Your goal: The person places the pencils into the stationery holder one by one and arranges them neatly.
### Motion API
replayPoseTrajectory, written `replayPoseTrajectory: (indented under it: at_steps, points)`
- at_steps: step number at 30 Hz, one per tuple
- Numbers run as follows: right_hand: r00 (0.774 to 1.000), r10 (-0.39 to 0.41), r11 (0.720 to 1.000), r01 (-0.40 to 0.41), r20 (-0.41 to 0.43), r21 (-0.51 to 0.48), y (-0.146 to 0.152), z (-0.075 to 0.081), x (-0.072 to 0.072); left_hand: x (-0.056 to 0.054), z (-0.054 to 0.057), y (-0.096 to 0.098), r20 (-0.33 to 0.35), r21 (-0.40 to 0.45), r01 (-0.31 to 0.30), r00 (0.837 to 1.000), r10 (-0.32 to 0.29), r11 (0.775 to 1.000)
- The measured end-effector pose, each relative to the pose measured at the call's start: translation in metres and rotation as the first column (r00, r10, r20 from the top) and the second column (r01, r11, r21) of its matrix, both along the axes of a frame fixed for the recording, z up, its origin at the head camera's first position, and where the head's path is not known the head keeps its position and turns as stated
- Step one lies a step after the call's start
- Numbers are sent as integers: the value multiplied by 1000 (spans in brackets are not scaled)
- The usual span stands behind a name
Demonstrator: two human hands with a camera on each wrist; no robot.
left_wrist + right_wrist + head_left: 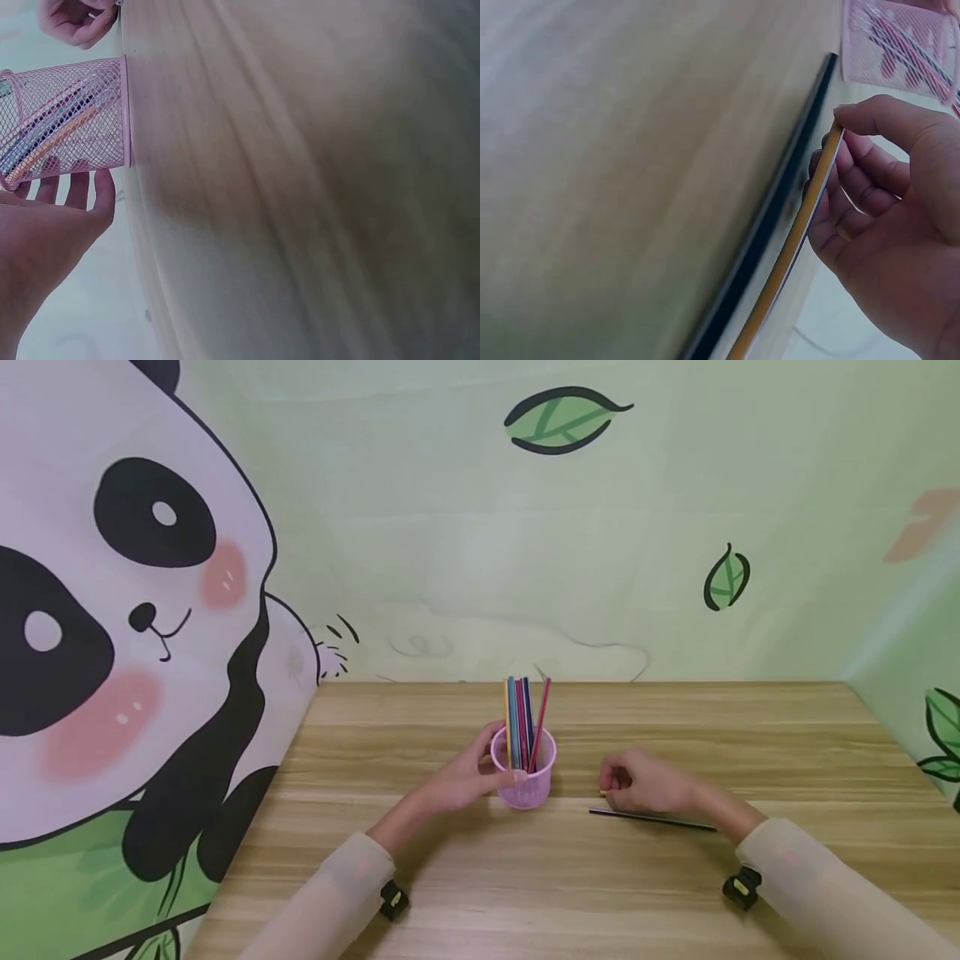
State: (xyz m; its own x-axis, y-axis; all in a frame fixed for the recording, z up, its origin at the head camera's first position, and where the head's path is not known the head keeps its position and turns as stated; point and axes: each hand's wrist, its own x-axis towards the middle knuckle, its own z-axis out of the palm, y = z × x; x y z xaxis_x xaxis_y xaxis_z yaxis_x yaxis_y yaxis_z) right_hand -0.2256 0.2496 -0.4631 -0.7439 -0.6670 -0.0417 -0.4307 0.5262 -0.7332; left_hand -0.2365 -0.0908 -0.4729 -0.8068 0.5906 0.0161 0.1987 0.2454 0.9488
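Note:
My left hand (467, 775) holds a pink mesh pen cup (527, 793), thumb on the near side at the rim and the other fingers around its left side. Several colored pencils (517, 718) stand upright in the cup, one red pencil (540, 722) leaning to the right. Right of the cup, low over the table, my right hand (651, 781) pinches the end of a yellow pencil (799, 225) between thumb and fingertips. Beside it a black pencil (652, 819) lies on the tabletop, nearly parallel in the right wrist view. From above, the hand hides most of the yellow pencil.
The wood-grain table (525, 893) reaches back to a light green backdrop (465, 527) printed with leaves. A large printed panda (247, 560) covers the left side. Black wrist cameras sit under both sleeves.

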Motion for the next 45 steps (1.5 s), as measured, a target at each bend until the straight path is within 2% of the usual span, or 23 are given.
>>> replayPoseTrajectory:
  at_steps: [3, 7, 13, 18, 25, 29, 35, 40, 45]
  points:
    - [1000, -18, 1000, 18, -6, -13, 0, 11, -3, 1, 1, 0, -3, 2, -4, 1000, 5, 1000]
    - [995, -73, 997, 71, -74, -29, 0, 33, -12, 1, 2, -1, -14, 12, -3, 1000, 3, 1000]
    - [963, -200, 979, 187, -182, -85, 2, 67, -22, 2, -1, -3, -7, 29, 7, 1000, -7, 1000]
    - [940, -282, 950, 247, -190, -188, 2, 90, -23, 3, -3, -2, -6, 19, 12, 1000, -12, 1000]
    - [924, -339, 917, 282, -176, -284, -3, 116, -22, 0, 0, 1, -13, 30, 26, 1000, -25, 999]
    - [913, -377, 890, 310, -157, -335, -10, 131, -22, 0, 1, 1, -14, 23, 25, 1000, -24, 999]
    - [900, -410, 842, 311, -147, -441, -23, 150, -23, 0, -1, -1, -13, 25, 15, 1000, -15, 1000]
    - [892, -435, 785, 310, -121, -536, -35, 155, -27, 1, -1, -1, -4, 20, 13, 1000, -13, 1000]
    - [890, -448, 732, 308, -89, -608, -47, 150, -31, 1, 1, 0, -8, 23, 14, 1000, -14, 1000]
